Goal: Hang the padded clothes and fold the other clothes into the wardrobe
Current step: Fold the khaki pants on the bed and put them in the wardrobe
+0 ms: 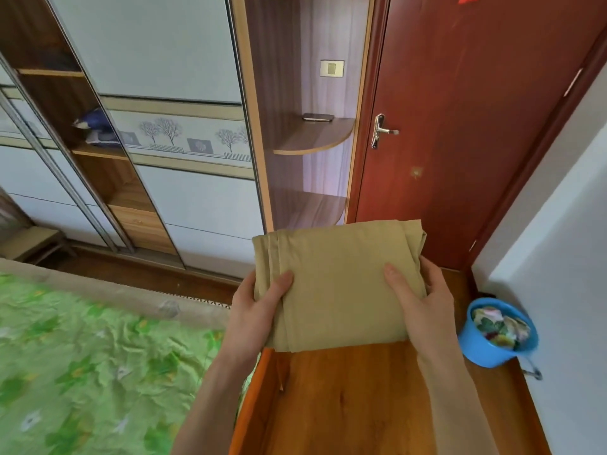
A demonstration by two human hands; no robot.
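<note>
Both hands — left hand, right hand — grip the folded khaki garment at its sides; the open wardrobe shelf lies upper left — probably its destination.

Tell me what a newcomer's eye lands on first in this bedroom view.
First, the folded tan garment at centre, held up in front of the wardrobe by the left hand and right hand gripping its two sides. Next, the green floral bedsheet at lower left, and the blue bucket of cloth on the floor at right, near the red-brown door.
</note>
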